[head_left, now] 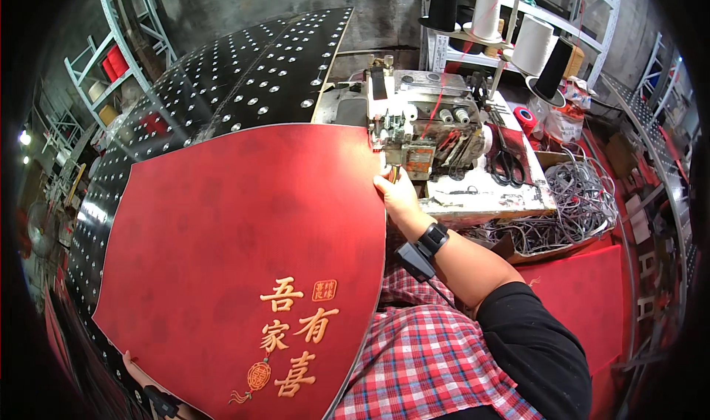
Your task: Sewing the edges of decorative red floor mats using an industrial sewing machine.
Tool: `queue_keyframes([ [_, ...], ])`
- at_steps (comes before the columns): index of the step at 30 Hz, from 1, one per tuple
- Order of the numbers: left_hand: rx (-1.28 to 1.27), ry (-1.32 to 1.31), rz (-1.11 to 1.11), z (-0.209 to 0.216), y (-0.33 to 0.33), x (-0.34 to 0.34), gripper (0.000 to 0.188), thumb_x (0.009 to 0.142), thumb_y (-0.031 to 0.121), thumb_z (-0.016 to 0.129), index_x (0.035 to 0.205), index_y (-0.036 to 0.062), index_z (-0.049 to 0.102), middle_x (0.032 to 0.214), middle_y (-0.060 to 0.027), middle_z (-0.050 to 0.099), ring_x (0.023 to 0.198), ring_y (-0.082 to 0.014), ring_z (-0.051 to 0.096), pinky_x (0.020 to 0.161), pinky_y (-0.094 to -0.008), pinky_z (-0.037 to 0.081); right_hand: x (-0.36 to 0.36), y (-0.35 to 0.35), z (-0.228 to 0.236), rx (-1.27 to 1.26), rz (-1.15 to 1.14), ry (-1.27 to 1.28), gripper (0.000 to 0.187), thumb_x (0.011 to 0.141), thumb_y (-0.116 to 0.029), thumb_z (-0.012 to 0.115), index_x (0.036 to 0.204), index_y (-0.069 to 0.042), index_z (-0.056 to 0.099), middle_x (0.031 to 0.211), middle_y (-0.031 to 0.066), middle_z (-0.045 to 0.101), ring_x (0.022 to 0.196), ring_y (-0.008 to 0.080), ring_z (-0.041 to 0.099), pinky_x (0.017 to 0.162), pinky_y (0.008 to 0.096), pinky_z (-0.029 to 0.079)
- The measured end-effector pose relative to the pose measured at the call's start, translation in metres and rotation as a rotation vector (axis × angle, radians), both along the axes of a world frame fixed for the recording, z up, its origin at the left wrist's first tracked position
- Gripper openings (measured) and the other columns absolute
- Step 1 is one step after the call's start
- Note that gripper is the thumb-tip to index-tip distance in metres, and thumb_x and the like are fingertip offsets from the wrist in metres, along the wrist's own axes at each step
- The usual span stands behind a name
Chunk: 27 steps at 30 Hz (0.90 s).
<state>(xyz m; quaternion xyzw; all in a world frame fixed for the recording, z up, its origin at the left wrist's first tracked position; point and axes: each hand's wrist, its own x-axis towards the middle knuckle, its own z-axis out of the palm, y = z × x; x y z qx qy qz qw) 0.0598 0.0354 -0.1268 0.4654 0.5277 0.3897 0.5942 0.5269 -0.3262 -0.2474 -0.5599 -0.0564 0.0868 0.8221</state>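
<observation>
Lying across the black tabletop with silver dots, the large red mat with a pale border and gold characters reached the worn metal sewing machine at its upper right. The broad tabletop probably bore its weight, leaving the edge level with the machine. The right hand, fingers bent, met that edge just below the machine's front, likely to guide it; whether it pinched the mat, I could not tell. The left hand touched the lower-left edge, perhaps for support, partly hidden by the mat, its grip unclear. Metal parts obscured the stitching point.
</observation>
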Motion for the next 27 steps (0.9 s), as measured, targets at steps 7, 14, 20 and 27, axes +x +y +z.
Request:
queue_keyframes([
  [7,-0.131,-0.127,0.004,-0.018,0.009,0.039,0.052,0.077,0.037,0.048,0.117,0.0041,0.044,0.112,-0.0138,0.05,0.101,-0.0291,0.049,0.087,-0.041,0.036,-0.027,-0.012,-0.004,-0.211,0.068,0.094,0.021,0.081,-0.02,0.06,0.088,-0.004,0.048,0.072,0.0013,0.052,0.065,0.0099,0.048,0.06,0.026,0.043],
  [14,-0.261,-0.225,-0.015,-0.03,0.025,0.063,0.058,0.078,0.041,0.046,0.122,0.0035,0.042,0.116,-0.0147,0.048,0.103,-0.0294,0.048,0.088,-0.0414,0.035,-0.042,-0.026,-0.009,-0.243,0.327,0.045,0.029,0.088,-0.02,0.05,0.106,0.002,0.053,0.095,0.0067,0.06,0.083,0.0129,0.055,0.075,0.028,0.045],
  [20,-0.05,-0.157,-0.072,-0.04,0.05,0.104,0.056,0.074,0.044,0.048,0.113,0.0034,0.046,0.11,-0.0126,0.05,0.097,-0.0287,0.049,0.083,-0.0399,0.039,-0.04,-0.027,-0.018,-0.186,0.421,0.23,0.028,0.089,-0.019,0.049,0.11,0.001,0.051,0.1,0.0079,0.059,0.087,0.0135,0.055,0.078,0.0284,0.045],
  [27,0.045,-0.221,0.034,-0.058,0.112,0.153,0.042,0.075,0.033,0.05,0.105,0.0037,0.049,0.103,-0.0122,0.054,0.094,-0.0283,0.052,0.082,-0.0391,0.041,-0.041,-0.031,-0.003,-0.254,0.404,0.252,0.023,0.087,-0.028,0.052,0.091,-0.005,0.058,0.066,-0.0006,0.054,0.049,0.0066,0.043,0.042,0.0227,0.032],
])
